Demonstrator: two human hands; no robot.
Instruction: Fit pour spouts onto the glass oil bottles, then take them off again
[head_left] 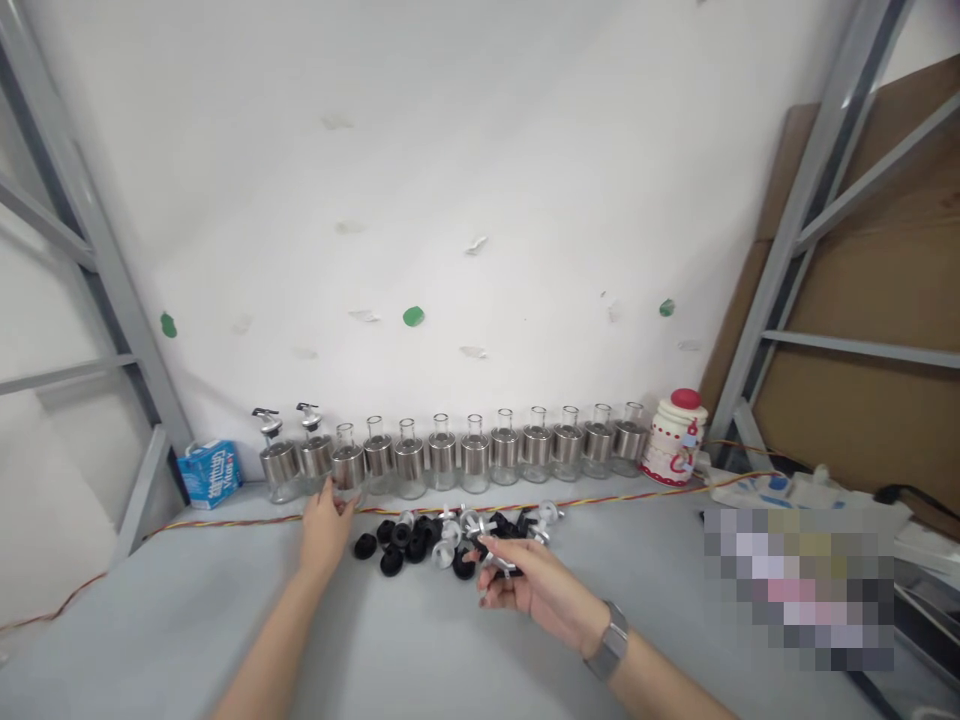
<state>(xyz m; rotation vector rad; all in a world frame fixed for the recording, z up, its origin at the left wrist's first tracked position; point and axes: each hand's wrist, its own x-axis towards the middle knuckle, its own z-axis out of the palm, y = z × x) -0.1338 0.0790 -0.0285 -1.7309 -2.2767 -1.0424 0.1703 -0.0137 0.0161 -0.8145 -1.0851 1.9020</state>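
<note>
My left hand [322,528] is at the lower part of the third glass bottle [348,467] from the left, with its fingers closed against the base. That bottle has a steel sleeve and a bare, uncapped neck. My right hand [536,585] is closed on a silver pour spout [504,566], partly hidden by the fingers. Just beyond it lies a pile of loose black stoppers [417,546], white plastic pieces [442,553] and silver spouts [474,523]. Two bottles at the left end carry pour spouts [309,415]; the others in the row have open necks.
The bottles stand in a row along the white wall [480,200]. A blue carton [211,474] stands at the left end and a white jar with a red lid [675,440] at the right. A twisted wire [600,498] crosses the grey table [420,640]. Clutter at right is partly blurred.
</note>
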